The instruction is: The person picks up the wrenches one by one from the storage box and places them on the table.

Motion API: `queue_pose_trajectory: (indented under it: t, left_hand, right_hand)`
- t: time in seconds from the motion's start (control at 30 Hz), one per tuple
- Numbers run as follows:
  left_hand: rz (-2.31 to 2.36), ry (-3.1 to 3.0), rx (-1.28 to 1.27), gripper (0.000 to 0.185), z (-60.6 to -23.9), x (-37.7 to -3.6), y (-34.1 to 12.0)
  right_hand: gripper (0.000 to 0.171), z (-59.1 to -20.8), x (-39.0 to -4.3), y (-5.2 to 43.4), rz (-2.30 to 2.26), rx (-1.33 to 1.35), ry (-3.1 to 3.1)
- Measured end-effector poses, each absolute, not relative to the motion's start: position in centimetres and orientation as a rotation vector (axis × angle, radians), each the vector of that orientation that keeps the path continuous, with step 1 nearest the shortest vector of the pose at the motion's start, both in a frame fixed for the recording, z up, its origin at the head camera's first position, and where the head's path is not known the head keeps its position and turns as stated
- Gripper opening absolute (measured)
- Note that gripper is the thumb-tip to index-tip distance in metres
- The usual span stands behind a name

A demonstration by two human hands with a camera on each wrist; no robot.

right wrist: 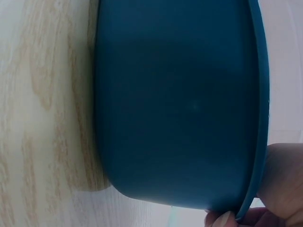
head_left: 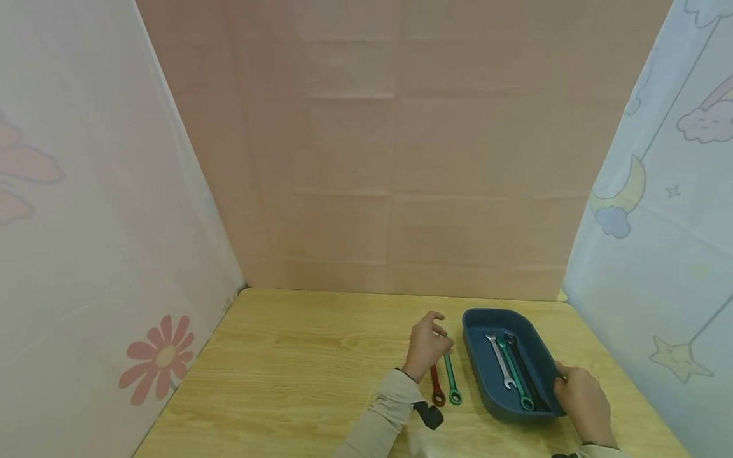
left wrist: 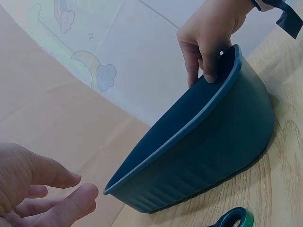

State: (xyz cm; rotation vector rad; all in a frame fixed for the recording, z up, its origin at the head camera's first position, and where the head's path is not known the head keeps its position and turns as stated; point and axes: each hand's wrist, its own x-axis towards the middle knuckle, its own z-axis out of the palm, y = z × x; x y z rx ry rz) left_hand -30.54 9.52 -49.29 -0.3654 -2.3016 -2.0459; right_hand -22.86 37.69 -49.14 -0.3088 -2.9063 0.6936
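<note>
A dark blue tray stands on the wooden table at the right. My right hand grips its near right rim, fingers hooked inside the wall, as the left wrist view shows. Inside lie a silver wrench, a green wrench and a black wrench. Left of the tray, a red wrench and another green wrench lie side by side on the table. My left hand hovers over their far ends, its fingers loosely bent and holding nothing.
Cloth screens close in the table: pink at the back, a flower print at the left, a moon and cloud print at the right. The tray's outer wall fills the right wrist view.
</note>
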Motion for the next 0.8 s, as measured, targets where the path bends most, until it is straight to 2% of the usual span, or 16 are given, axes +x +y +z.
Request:
queue_pose_trajectory:
  t: [0.5, 0.8]
  left_hand:
    - [-1.971, -2.326, -0.467, 0.047, -48.5, -30.0, 11.0]
    - [-2.08, -2.312, -0.444, 0.049, -48.0, -29.3, 11.7]
  right_hand:
    - [0.042, -49.0, -22.8, 37.7, 0.683, -0.314, -2.897]
    - [0.042, -49.1, -22.7, 37.6, 0.712, -0.333, -2.912]
